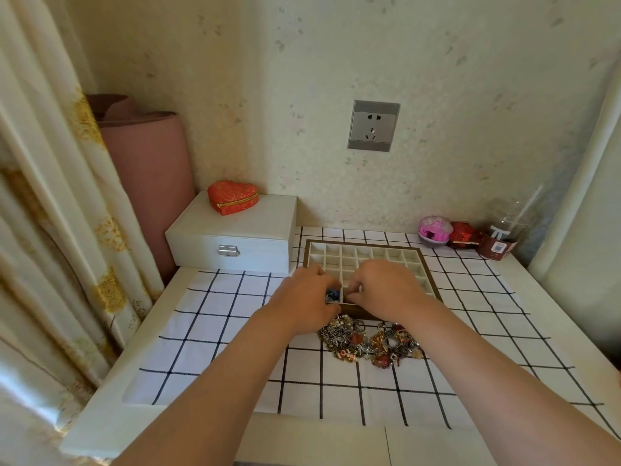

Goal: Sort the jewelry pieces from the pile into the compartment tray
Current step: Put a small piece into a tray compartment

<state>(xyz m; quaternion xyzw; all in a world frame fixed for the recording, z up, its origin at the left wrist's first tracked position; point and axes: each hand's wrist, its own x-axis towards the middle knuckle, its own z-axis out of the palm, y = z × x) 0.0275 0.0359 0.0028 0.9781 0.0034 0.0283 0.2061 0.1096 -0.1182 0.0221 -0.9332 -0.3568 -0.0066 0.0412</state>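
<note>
The pile (369,343) is lying on the checked cloth (215,331), just before the tray (364,253). Both hands — left (304,299), right (386,287) — are curling over its near compartments and hiding them; their grip I cannot tell. A white box (235,235) is standing left.

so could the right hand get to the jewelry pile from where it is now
Probably yes: the right hand is over the compartment tray's near edge, and the jewelry pile lies just beneath its wrist on the checked cloth, uncovered.
</note>
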